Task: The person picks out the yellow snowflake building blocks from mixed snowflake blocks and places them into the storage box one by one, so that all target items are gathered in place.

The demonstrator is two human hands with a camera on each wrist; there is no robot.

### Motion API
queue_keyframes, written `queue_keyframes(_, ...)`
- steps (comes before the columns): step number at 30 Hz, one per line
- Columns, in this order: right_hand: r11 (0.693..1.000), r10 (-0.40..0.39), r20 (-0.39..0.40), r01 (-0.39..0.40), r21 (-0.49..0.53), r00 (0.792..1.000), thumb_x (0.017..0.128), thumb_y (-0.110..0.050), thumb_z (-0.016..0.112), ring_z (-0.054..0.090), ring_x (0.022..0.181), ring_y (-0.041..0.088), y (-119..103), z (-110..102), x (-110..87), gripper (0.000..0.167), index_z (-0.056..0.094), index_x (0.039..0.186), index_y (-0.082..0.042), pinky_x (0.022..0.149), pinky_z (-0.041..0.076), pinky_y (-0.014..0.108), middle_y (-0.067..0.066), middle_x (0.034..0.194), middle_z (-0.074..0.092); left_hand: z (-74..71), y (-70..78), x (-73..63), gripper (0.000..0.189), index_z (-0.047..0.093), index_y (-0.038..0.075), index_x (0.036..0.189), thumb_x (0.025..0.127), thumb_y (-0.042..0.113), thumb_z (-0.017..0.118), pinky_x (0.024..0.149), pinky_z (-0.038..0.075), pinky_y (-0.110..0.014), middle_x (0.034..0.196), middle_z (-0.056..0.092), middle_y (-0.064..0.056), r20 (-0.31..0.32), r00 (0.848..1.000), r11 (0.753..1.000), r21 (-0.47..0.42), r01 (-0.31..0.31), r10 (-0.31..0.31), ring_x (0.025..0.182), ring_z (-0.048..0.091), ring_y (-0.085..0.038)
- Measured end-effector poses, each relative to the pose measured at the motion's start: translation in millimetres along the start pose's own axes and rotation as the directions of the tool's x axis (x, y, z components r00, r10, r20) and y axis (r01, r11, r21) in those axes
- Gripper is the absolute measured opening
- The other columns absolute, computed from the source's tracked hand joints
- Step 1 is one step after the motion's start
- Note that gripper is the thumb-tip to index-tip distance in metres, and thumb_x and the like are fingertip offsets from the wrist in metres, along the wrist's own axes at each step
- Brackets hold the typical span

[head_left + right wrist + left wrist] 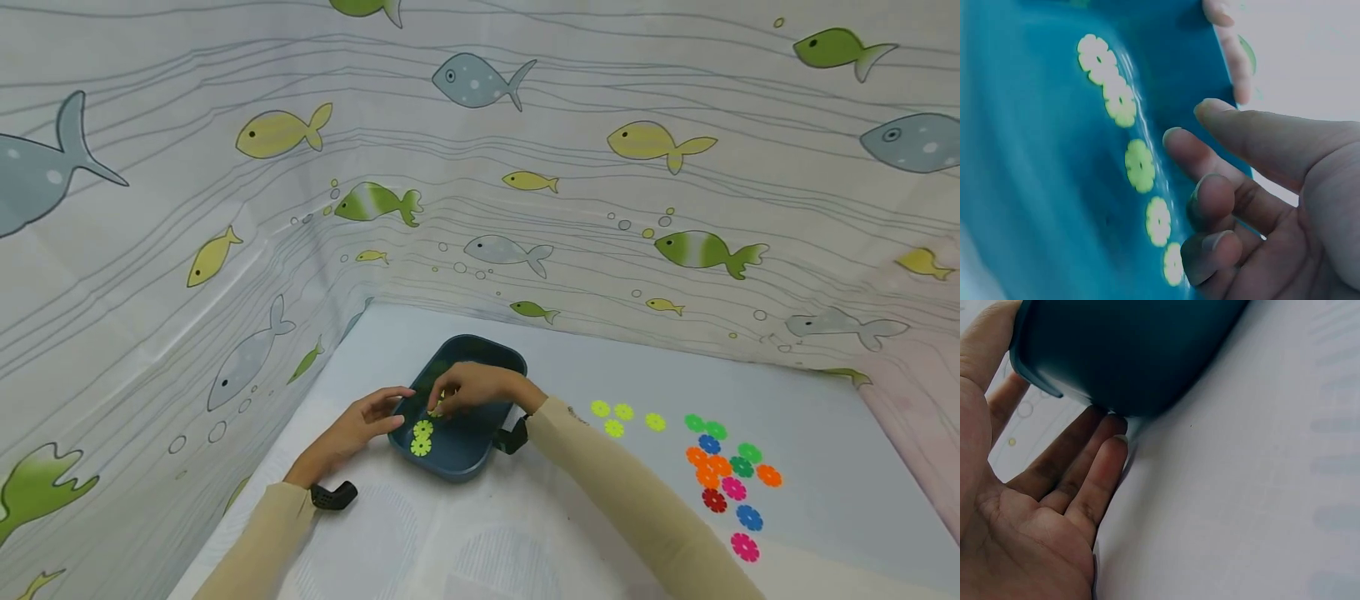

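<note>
Right hand (476, 385): over the tray, fingers bent loosely, thumb and index tips a little apart, nothing visible between them. Left hand (363, 421): fingers stretched out at the tray's near-left side, thumb at the rim, other fingertips against the outer wall low down; reads as steadying rather than clasping.

Blue tray (465, 446): on the white table (615, 371). Inside, five yellow-green discs (1140, 165) in a line along the foot of the left wall. Two at one end touch or overlap; the rest lie apart, the last partly hidden behind the right fingers. A green patch at the top edge of the right wrist view is too cut off to identify.

Outward, right of the tray: four yellow-green pieces (623, 412) loose on the table. Further right, a mixed scatter (719, 465) of green, blue, orange, pink and dark red.

Progress, as judged: partway. Just over half the visible yellow-greens are in; four remain out, and the scatter lies outside the tray.
</note>
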State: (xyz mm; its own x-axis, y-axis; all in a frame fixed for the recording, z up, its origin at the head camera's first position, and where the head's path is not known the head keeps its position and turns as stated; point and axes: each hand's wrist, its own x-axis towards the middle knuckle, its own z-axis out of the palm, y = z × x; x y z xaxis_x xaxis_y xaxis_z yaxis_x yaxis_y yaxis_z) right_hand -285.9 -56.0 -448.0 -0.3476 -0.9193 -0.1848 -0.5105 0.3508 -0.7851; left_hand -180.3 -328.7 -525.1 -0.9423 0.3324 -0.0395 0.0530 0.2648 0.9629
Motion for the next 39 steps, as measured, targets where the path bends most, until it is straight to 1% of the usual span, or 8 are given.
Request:
queue_keyframes(7,1.000,0.006,-0.108,-0.005,0.008,0.994,0.104,-0.022,0.064,0.061,0.073,0.015,9,-9,-27.4,0.024,0.074,0.122,-0.009,0.068,0.052,0.029,0.006,0.098,0.074,0.2,-1.1,-0.8,0.050,0.053,0.025,0.149,0.101,0.028,0.069,0.114,0.031,-0.056,0.156,0.045,-0.010,-0.005,1.000,1.000,-0.007,0.017,-0.017,0.145,0.040,-0.033)
queue_keyframes(12,0.998,0.028,-0.155,-0.019,0.057,0.987,0.104,-0.024,0.065,0.060,0.073,0.016,18,-12,-46.3,0.025,0.074,0.121,-0.009,0.068,0.052,0.030,0.000,0.097,0.073,0.1,-0.2,-2.4,0.051,0.053,0.026,0.148,0.100,0.028,0.070,0.111,0.039,-0.040,0.155,0.046,-0.008,-0.014,1.000,1.000,-0.002,0.026,-0.026,0.143,0.042,-0.032)
queue_keyframes(15,0.996,0.038,-0.185,-0.022,0.088,0.982,0.104,-0.025,0.065,0.063,0.080,0.017,24,-13,-56.8,0.027,0.073,0.122,-0.008,0.070,0.053,0.033,0.005,0.104,0.073,0.1,1.3,-3.0,0.051,0.053,0.026,0.149,0.100,0.028,0.070,0.110,0.039,-0.039,0.156,0.045,-0.008,-0.014,1.000,1.000,0.000,0.026,-0.026,0.144,0.041,-0.033)
queue_keyframes(21,0.990,0.061,-0.255,-0.026,0.137,0.965,0.105,-0.029,0.063,0.066,0.090,0.024,31,-19,-82.3,0.020,0.074,0.118,-0.018,0.073,0.052,0.055,0.013,0.113,0.071,0.7,0.8,-0.8,0.052,0.051,0.022,0.151,0.102,0.024,0.068,0.112,0.036,-0.049,0.157,0.044,-0.011,-0.002,1.000,1.000,-0.003,0.003,-0.003,0.145,0.038,-0.036)
queue_keyframes(24,0.986,0.076,-0.278,-0.031,0.162,0.958,0.105,-0.029,0.063,0.065,0.093,0.038,35,-22,-97.1,0.019,0.074,0.117,-0.020,0.073,0.049,0.061,0.013,0.110,0.071,1.4,1.7,-0.3,0.051,0.052,0.021,0.150,0.102,0.024,0.068,0.113,0.034,-0.053,0.157,0.044,-0.011,-0.002,1.000,1.000,-0.001,-0.004,0.004,0.145,0.038,-0.037)
queue_keyframes(30,0.982,0.107,-0.320,-0.050,0.183,0.941,0.105,-0.025,0.063,0.057,0.091,0.054,50,-23,-128.1,0.027,0.072,0.123,-0.008,0.068,0.050,0.049,0.022,0.110,0.069,2.6,4.6,-0.2,0.051,0.052,0.021,0.150,0.101,0.023,0.069,0.113,0.035,-0.048,0.157,0.044,-0.010,-0.007,1.000,1.000,-0.001,-0.006,0.006,0.146,0.037,-0.036)
queue_keyframes(35,0.980,0.139,-0.362,-0.076,0.183,0.922,0.105,-0.025,0.063,0.057,0.083,0.046,65,-19,-153.2,0.023,0.073,0.120,-0.010,0.065,0.049,0.036,0.021,0.107,0.070,2.3,4.1,0.4,0.052,0.052,0.021,0.150,0.101,0.023,0.069,0.105,0.040,-0.026,0.157,0.044,-0.010,0.000,1.000,1.000,0.002,-0.008,0.008,0.146,0.037,-0.037)
queue_keyframes(39,0.973,0.175,-0.393,-0.099,0.206,0.903,0.104,-0.026,0.064,0.056,0.078,0.035,75,-16,-171.0,0.026,0.072,0.121,-0.007,0.061,0.047,0.030,0.020,0.108,0.071,1.4,4.1,0.3,0.052,0.051,0.020,0.150,0.101,0.021,0.068,0.103,0.040,-0.022,0.157,0.044,-0.012,0.003,1.000,1.000,0.001,-0.021,0.021,0.146,0.036,-0.038)
